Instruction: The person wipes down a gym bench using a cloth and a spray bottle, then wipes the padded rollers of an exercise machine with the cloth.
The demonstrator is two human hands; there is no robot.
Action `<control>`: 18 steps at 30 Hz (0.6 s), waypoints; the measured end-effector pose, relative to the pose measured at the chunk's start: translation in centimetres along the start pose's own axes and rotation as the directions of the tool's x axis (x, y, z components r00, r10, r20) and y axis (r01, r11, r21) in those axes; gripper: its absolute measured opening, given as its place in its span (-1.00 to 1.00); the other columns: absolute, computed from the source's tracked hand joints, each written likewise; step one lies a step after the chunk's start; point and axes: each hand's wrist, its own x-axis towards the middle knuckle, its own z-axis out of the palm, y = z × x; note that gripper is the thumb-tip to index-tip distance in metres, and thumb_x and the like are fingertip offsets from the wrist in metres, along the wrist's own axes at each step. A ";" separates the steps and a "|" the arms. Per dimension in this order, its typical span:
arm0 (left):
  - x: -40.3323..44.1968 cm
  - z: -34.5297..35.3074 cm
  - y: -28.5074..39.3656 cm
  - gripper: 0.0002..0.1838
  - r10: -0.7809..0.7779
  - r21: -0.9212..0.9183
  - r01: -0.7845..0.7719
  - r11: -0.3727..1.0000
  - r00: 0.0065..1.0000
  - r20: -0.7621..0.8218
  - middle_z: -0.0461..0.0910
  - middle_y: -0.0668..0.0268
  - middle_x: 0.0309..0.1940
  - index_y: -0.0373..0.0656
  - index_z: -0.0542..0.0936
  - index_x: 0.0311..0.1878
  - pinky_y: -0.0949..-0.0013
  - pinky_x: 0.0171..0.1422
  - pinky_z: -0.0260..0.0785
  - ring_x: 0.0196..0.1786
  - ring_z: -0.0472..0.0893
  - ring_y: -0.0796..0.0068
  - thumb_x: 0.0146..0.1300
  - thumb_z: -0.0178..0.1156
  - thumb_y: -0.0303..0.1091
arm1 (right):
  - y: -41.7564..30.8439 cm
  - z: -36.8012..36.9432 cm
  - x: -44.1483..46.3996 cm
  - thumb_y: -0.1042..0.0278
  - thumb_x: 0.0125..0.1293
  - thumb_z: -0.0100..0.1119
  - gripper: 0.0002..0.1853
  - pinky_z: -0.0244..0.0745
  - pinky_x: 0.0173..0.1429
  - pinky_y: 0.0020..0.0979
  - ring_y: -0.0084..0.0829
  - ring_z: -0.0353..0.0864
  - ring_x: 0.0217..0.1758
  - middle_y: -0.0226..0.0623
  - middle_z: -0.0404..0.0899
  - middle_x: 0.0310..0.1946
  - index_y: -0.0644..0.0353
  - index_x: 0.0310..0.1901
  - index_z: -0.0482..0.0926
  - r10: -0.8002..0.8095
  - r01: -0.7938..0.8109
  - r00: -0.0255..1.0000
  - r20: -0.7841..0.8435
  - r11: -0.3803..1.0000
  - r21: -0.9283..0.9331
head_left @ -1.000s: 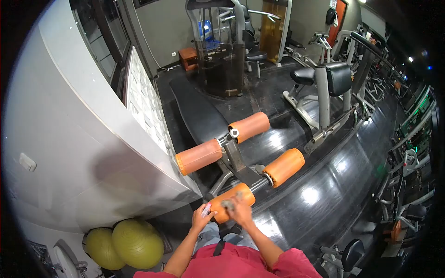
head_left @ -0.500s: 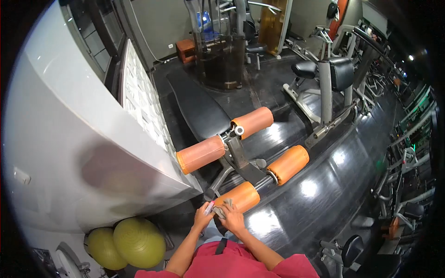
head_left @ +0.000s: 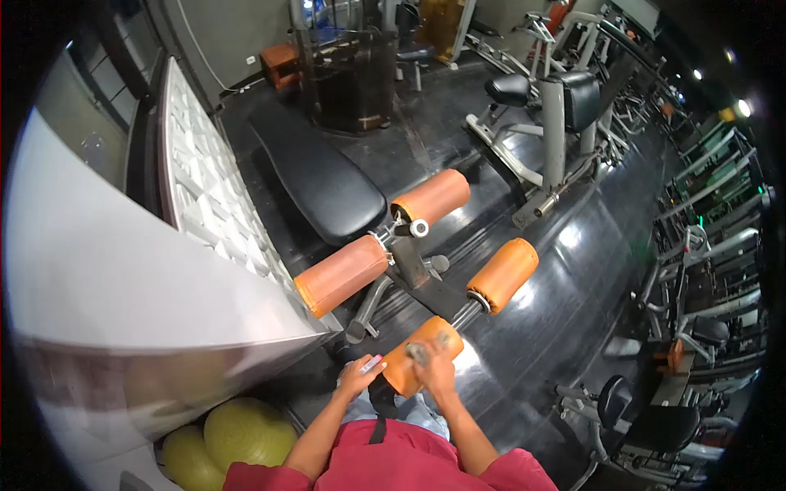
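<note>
My left hand (head_left: 358,377) is closed around a small clear bottle with a pink top (head_left: 371,364), close to the left end of the near orange foam roller (head_left: 401,370). On that same roller, my right hand (head_left: 436,367) presses a greyish cloth (head_left: 418,353), slightly blurred by motion. Another orange roller (head_left: 503,275) sits on the far end of the same bar. Two faded orange rollers (head_left: 342,275) (head_left: 431,198) flank the joint beside the black padded bench (head_left: 323,176).
Two green exercise balls (head_left: 250,432) rest at the lower left beside a glossy white wall (head_left: 123,278). A machine with black pads (head_left: 580,102) stands at upper right. More gym machines (head_left: 661,427) line the right side.
My right hand and the cloth have moved from the roller's left end up and right onto its surface. The view has shifted, and my left hand still has the bottle.
</note>
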 end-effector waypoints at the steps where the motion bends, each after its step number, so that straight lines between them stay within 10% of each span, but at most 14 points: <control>1: 0.3 -0.2 -0.1 -0.47 0.011 0.021 -0.012 1.000 1.000 0.017 0.67 0.09 -0.34 -0.09 0.60 -0.20 0.01 -0.13 0.40 -0.15 0.67 -0.06 0.28 0.24 0.27 | -1.4 0.3 -1.0 0.37 0.03 0.44 -0.47 0.57 0.25 -0.08 -0.02 0.52 0.25 -0.32 0.57 0.13 -0.13 0.12 0.63 -0.089 0.091 0.996 0.028 0.993 -0.073; 7: 2.0 -2.2 1.0 -0.46 0.030 0.116 -0.046 0.992 0.991 0.133 0.70 0.12 -0.30 -0.06 0.61 -0.19 0.05 -0.10 0.44 -0.13 0.68 -0.04 0.20 0.30 0.29 | -3.0 0.7 -3.8 0.28 0.05 0.47 -0.35 0.50 0.35 -0.03 0.10 0.35 0.45 -0.31 0.53 0.20 -0.17 0.25 0.54 -0.212 0.236 0.921 0.327 0.971 -0.034; 13: 1.9 -2.6 1.9 -0.55 0.169 0.007 -0.170 0.985 0.982 0.085 0.69 0.17 -0.30 -0.07 0.63 -0.17 0.08 -0.12 0.48 -0.18 0.70 0.02 0.10 0.47 0.08 | 0.8 -5.7 1.2 0.44 0.10 0.37 -0.61 0.54 0.22 -0.15 -0.09 0.57 0.16 -0.26 0.63 0.01 -0.03 0.02 0.68 0.107 -0.108 0.980 -0.166 0.994 0.001; 18: -1.1 -1.9 4.2 -0.60 0.499 0.043 -0.498 0.866 0.867 -0.010 0.69 0.15 -0.11 -0.10 0.67 -0.09 0.11 0.00 0.53 -0.08 0.70 0.03 0.14 0.46 -0.03 | 3.1 -2.9 -0.3 0.42 0.11 0.37 -0.56 0.50 0.25 -0.08 -0.04 0.55 0.19 -0.21 0.62 0.03 0.00 0.09 0.64 0.158 -0.155 0.952 -0.262 0.987 0.033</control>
